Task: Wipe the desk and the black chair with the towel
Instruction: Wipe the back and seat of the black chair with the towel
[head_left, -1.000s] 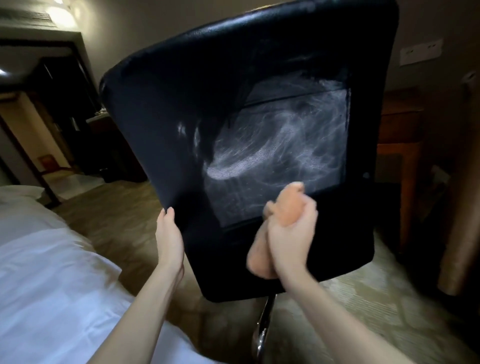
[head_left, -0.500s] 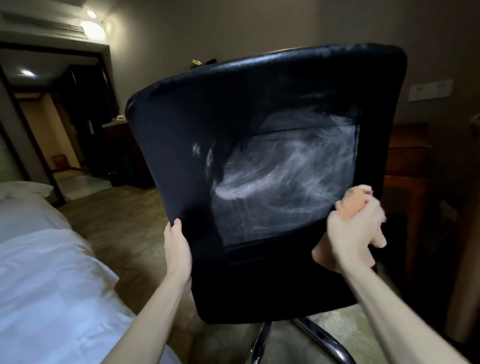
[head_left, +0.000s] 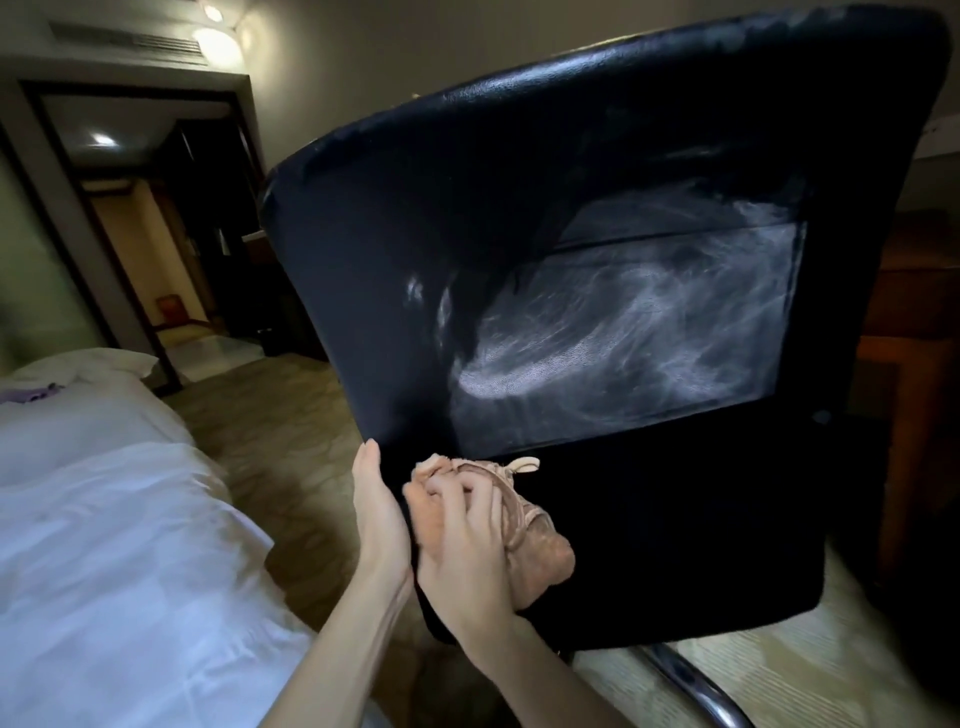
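Just the one head view here. The person's left hand (head_left: 376, 512) is up against the left edge of the black chair (head_left: 571, 208), low on the backrest. Its fingers are straight and held together, lying flat along that edge and touching it without curling round anything. The right hand (head_left: 467, 545) is just beside it, almost touching. Its fingers are curled tight round a bunched-up peach towel (head_left: 540, 551) and press it onto the lower left part of the chair back. A little loop tag (head_left: 522, 464) sticks out of the top of the towel.

No brand or writing is readable anywhere, and the tag is too small to show any.

The chair back is shiny black and fills most of the view. Above and right of the towel there's a rectangular panel (head_left: 623, 332) covered in whitish swirly streaks. Under the chair a chrome leg (head_left: 685, 680) shows.

Left of the chair there's a bed (head_left: 104, 519) with white sheets, a pillow (head_left: 88, 364) and something purple (head_left: 31, 393) on it. Patterned beige carpet (head_left: 270, 415) runs under and around the chair. Behind it on the left is a dark doorway (head_left: 156, 260), with ceiling lights (head_left: 215, 39) and a vent (head_left: 124, 39) higher up. Some wooden furniture (head_left: 904, 364) sits right of the chair, but it's too dark to tell if that's the desk.
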